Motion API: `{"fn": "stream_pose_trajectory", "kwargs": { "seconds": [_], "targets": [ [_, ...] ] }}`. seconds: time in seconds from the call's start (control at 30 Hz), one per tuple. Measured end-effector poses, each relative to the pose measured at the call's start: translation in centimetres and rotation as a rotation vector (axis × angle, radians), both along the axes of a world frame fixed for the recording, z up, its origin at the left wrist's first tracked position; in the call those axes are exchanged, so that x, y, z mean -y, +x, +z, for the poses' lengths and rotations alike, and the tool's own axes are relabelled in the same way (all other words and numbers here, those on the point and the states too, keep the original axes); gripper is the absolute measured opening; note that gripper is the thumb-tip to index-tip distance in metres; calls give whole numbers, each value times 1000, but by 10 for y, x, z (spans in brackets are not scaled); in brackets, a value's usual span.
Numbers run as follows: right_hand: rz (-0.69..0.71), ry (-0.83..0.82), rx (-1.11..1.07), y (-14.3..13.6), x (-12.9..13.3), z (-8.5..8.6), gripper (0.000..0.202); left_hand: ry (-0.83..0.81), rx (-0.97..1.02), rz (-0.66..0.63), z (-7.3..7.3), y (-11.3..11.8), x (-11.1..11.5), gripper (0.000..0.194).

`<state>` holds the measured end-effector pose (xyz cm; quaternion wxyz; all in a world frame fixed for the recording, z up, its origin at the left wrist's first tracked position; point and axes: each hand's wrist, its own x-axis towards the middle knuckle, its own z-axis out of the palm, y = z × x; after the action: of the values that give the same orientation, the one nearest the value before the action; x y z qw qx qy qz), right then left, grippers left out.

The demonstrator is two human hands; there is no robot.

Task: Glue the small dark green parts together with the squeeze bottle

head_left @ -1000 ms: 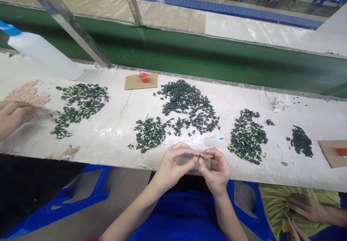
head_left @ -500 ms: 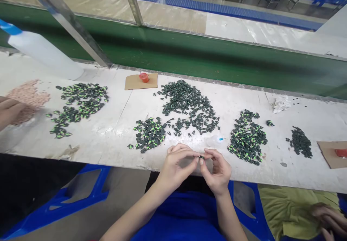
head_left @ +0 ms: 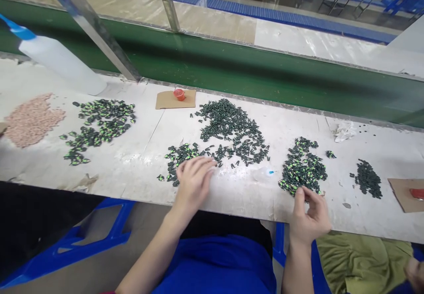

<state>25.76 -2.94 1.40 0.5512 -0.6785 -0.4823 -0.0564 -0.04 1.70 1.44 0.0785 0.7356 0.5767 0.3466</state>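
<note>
My left hand point(head_left: 195, 179) is palm down over the pile of small dark pieces with green spots point(head_left: 174, 163) at the middle left of the bench. Its fingers are loosely bent and slightly apart, and they cover part of that pile. My right hand point(head_left: 311, 219) is at the near edge of a second pile of dark, green-spotted pieces point(head_left: 306, 166). Thumb and index finger are pinched together there; whatever lies between them is too small to make out. Between the hands and further back spreads a heap of short dark green rod-like pieces point(head_left: 228, 122).
A small clear bottle with a blue tip point(head_left: 263, 173) lies between my hands. Behind are a red cup point(head_left: 179, 94) on cardboard point(head_left: 162, 101) and a large white bottle point(head_left: 62, 64). Pink pieces point(head_left: 29, 122) lie left, dark pieces point(head_left: 367, 179) right. A green panel point(head_left: 212, 69) borders the bench.
My hands were together at the bench's front edge, holding a small dark piece. They have parted, the left to the left pile, the right to the right pile. The neighbour's hand at left has drawn back.
</note>
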Motion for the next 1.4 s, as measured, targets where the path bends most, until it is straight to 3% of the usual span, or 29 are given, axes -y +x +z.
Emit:
{"fn": "stream_pose_trajectory", "kwargs": {
  "seconds": [0.1,0.2,0.33,0.5,0.63,0.73,0.83,1.03,1.23,1.4],
  "targets": [
    [-123,-77,91,12,-6,2,27,19,-83,154,0,-24,-8,16],
    [16,-127,252,8,-11,1,40,12,-126,208,2,-32,-10,13],
    [228,-240,361,-14,-19,-9,52,-1,-114,163,4,-26,-18,14],
    [287,-266,325,-29,-30,-17,33,-89,-166,136,3,-19,-37,15],
    [369,-264,143,-30,-28,-14,23,-188,-228,79,0,-19,-44,19],
    [502,-265,-175,-32,-21,-9,26,-185,-214,40,-2,-21,-43,21],
    [524,-292,-440,-33,-16,-7,28,-157,-152,-23,-4,-19,-38,22],
    [470,-144,-781,-31,-20,-10,34,-204,-44,-358,-10,10,-16,17],
    [494,-193,-843,-33,-22,-12,29,-154,29,-188,-10,23,-6,12],
    [363,-239,-819,-43,-20,-9,30,-137,52,-276,-11,16,-4,14]
  ]
}}
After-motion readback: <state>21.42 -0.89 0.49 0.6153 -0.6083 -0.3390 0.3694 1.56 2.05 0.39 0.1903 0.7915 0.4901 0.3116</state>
